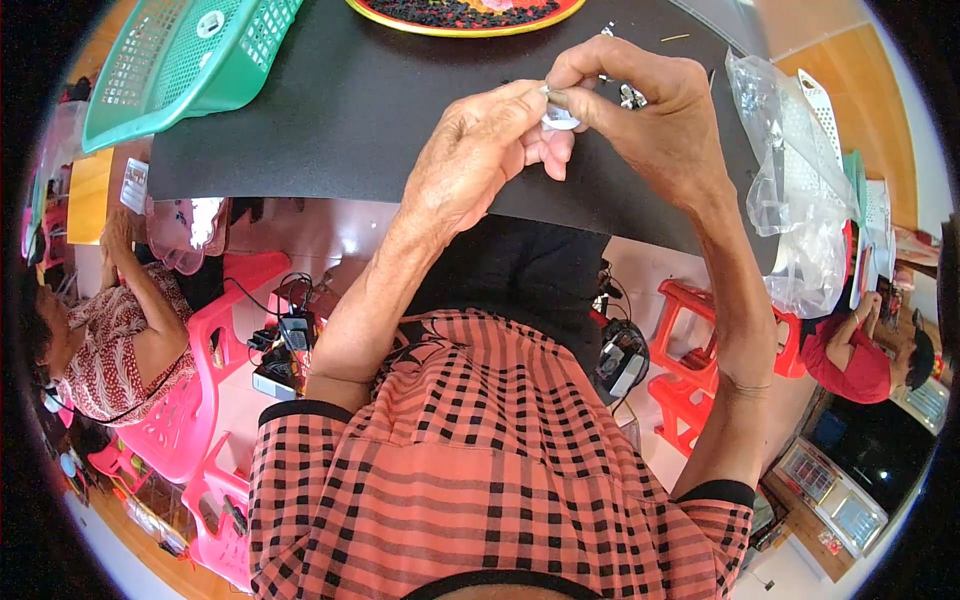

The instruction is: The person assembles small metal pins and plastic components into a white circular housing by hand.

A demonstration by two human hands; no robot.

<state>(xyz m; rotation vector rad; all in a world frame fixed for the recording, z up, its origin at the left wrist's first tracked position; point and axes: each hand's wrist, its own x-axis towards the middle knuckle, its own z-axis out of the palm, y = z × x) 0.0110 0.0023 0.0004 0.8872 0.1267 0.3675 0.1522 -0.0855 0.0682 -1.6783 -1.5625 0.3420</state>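
Note:
Over the dark table (320, 120), both my hands meet at a small white round piece (561, 121), too small and covered to name more exactly. My left hand (462, 155) pinches it between thumb and fingers, with the lower fingers curled beneath. From the other side my right hand (665, 115) comes in with thumb and index fingertip closed at the piece's upper edge. My fingertips hide part of it. Several small shiny metal-looking bits (631, 97) lie on the table, partly seen behind my right hand.
At the far left stands a green plastic basket (190, 105). A red tray with a yellow rim (470, 33) holds many small black pieces. Clear plastic bags (775, 150) hang over the right edge. Pink chairs (205, 370), red stools (685, 325) and two other people sit around.

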